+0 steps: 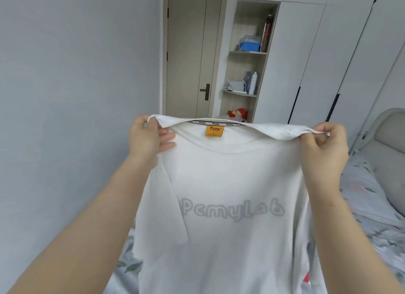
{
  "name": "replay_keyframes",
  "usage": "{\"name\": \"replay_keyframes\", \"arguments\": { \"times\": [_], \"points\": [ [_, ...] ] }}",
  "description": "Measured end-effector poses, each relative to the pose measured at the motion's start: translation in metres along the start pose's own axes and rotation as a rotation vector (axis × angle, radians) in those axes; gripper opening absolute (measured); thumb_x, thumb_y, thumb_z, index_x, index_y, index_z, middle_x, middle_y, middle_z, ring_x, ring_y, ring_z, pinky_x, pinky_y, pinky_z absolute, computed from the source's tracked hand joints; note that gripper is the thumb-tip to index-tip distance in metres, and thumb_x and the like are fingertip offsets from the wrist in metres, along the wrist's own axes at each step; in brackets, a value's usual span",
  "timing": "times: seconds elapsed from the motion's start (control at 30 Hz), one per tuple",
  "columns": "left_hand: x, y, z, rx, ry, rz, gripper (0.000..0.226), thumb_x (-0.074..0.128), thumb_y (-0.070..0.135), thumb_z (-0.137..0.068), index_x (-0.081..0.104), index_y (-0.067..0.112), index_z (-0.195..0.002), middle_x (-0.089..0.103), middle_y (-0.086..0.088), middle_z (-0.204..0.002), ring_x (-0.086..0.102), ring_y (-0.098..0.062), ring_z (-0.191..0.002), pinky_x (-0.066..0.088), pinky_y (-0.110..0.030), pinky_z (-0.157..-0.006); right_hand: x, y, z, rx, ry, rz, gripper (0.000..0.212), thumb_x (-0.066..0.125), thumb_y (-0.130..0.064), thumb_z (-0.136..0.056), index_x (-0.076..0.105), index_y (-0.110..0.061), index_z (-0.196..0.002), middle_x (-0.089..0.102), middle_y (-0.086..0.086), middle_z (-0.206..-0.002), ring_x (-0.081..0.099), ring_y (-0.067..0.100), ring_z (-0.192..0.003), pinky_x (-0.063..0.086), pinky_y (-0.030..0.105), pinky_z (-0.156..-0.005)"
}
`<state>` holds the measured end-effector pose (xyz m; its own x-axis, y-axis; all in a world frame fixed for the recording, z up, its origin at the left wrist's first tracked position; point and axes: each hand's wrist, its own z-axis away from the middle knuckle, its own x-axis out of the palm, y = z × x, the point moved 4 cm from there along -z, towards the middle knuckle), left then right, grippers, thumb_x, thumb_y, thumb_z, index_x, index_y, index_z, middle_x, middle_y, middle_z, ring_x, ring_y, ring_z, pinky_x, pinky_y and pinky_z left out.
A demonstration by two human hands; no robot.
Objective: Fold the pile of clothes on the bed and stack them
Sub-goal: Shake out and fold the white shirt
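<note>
A white cotton T-shirt (228,184) with faint grey lettering hung above the floral-sheeted bed (368,206), its shoulders pinched by the left hand (148,138) and right hand (322,144).

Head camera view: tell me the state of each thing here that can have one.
white shirt: unfolded, held up in the air, hanging down.
left hand: grips one shoulder of the shirt.
right hand: pinches the other shoulder.
door: closed.
wardrobe doors: closed.
</note>
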<state>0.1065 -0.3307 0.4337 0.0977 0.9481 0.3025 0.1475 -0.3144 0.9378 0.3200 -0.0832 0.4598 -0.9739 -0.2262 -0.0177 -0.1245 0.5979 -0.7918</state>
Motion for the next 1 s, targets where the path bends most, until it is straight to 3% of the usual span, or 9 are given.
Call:
{"name": "replay_keyframes", "arguments": {
  "times": [0.17,0.27,0.37,0.5,0.63,0.77,0.87,0.93,1.0],
  "points": [
    [0.027,-0.037,0.011,-0.148,-0.058,0.011,0.016,0.038,0.036,-0.101,0.038,0.022,-0.094,0.059,-0.01,-0.078,0.065,-0.024,-0.068,0.056,-0.04,-0.064,-0.011,0.029,-0.003,0.089,0.116,-0.022,0.027,0.05,-0.011,-0.085,0.039,-0.034,-0.075,0.046,-0.012,-0.061,0.043,-0.005,-0.052,0.034,0.008,-0.057],
    [0.029,-0.082,0.01,-0.259,-0.065,-0.105,0.023,0.042,0.04,-0.099,0.039,0.022,-0.084,0.062,-0.006,-0.076,0.065,-0.018,-0.071,0.047,-0.034,-0.066,-0.012,0.076,0.009,0.195,0.121,0.021,0.027,0.052,-0.011,-0.085,0.04,-0.033,-0.075,0.047,-0.012,-0.062,0.043,0.003,-0.059,0.037,0.026,-0.068],
    [0.029,-0.128,0.003,-0.28,-0.018,-0.204,0.025,0.051,0.031,-0.096,0.042,0.021,-0.074,0.059,-0.002,-0.073,0.059,-0.014,-0.07,0.032,-0.027,-0.06,-0.008,0.13,0.018,0.283,0.09,0.078,0.016,0.052,-0.011,-0.086,0.045,-0.026,-0.085,0.049,-0.011,-0.066,0.046,0.015,-0.064,0.036,0.031,-0.072],
    [0.036,-0.193,-0.014,-0.351,-0.007,-0.376,0.023,0.056,0.024,-0.09,0.049,0.02,-0.069,0.054,-0.001,-0.072,0.048,-0.019,-0.072,0.037,-0.028,-0.061,0.003,0.199,0.021,0.417,0.032,0.168,0.014,0.054,-0.011,-0.087,0.047,-0.018,-0.097,0.056,-0.001,-0.078,0.05,0.023,-0.082,0.035,0.03,-0.074],
    [0.053,-0.262,-0.043,-0.446,0.013,-0.536,0.014,0.058,0.025,-0.086,0.058,0.023,-0.072,0.055,0.0,-0.073,0.05,-0.023,-0.076,0.044,-0.034,-0.071,0.028,0.275,0.013,0.576,-0.031,0.264,0.014,0.054,-0.011,-0.087,0.048,-0.017,-0.097,0.059,0.005,-0.09,0.051,0.026,-0.082,0.033,0.03,-0.067],
    [0.089,-0.323,-0.085,-0.491,-0.006,-0.743,0.018,0.055,0.026,-0.088,0.068,0.018,-0.095,0.065,-0.015,-0.096,0.058,-0.037,-0.097,0.05,-0.042,-0.087,0.066,0.359,-0.012,0.699,-0.139,0.38,0.008,0.055,-0.008,-0.085,0.051,-0.013,-0.09,0.065,0.012,-0.093,0.056,0.03,-0.085,0.041,0.033,-0.075],
    [0.124,-0.365,-0.125,-0.494,-0.005,-0.801,0.017,0.05,0.024,-0.093,0.065,0.016,-0.095,0.059,-0.01,-0.085,0.054,-0.032,-0.088,0.044,-0.032,-0.075,0.107,0.42,-0.037,0.824,-0.245,0.344,0.012,0.051,-0.005,-0.085,0.054,-0.013,-0.076,0.067,0.009,-0.08,0.066,0.033,-0.083,0.054,0.046,-0.08],
    [0.144,-0.394,-0.15,-0.489,-0.005,-0.809,0.018,0.047,0.023,-0.095,0.059,0.019,-0.081,0.052,-0.003,-0.077,0.048,-0.026,-0.085,0.038,-0.028,-0.072,0.135,0.455,-0.053,0.915,-0.287,0.281,0.011,0.049,-0.005,-0.088,0.06,-0.006,-0.086,0.067,0.006,-0.077,0.068,0.027,-0.077,0.057,0.042,-0.074],
    [0.157,-0.43,-0.17,-0.449,-0.092,-0.823,0.021,0.045,0.022,-0.097,0.061,0.018,-0.109,0.057,-0.005,-0.102,0.046,-0.022,-0.092,0.037,-0.026,-0.073,0.161,0.489,-0.063,1.026,-0.265,0.151,0.021,0.047,-0.005,-0.092,0.059,0.0,-0.108,0.067,0.008,-0.089,0.068,0.023,-0.08,0.056,0.036,-0.073]
  ]
}}
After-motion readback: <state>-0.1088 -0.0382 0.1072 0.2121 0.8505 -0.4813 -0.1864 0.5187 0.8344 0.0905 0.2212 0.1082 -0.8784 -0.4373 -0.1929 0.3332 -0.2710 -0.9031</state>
